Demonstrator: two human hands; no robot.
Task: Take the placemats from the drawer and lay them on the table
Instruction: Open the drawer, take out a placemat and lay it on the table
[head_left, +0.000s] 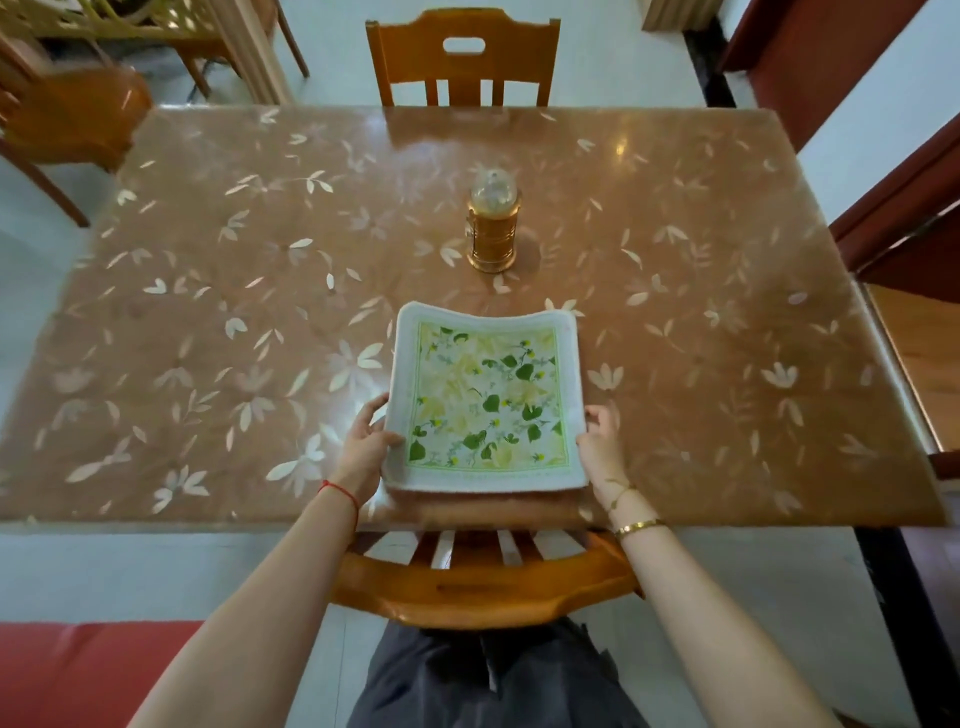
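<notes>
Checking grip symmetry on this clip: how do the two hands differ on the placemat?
The left hand has its thumb on top of the placemat; the right hand pinches the edge with curled fingers. The left wrist wears a red string, the right a gold bangle. Both grip the placemat's near corners over the table.

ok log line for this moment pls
stage: laying | placemat: near table edge | left hand: holds left side | right hand: holds right side

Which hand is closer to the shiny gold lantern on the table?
Right. The right hand grips the leafy green-and-white placemat at its right edge, below and slightly right of the gold lantern. The left hand grips the left edge, farther off to the lantern's left.
</notes>
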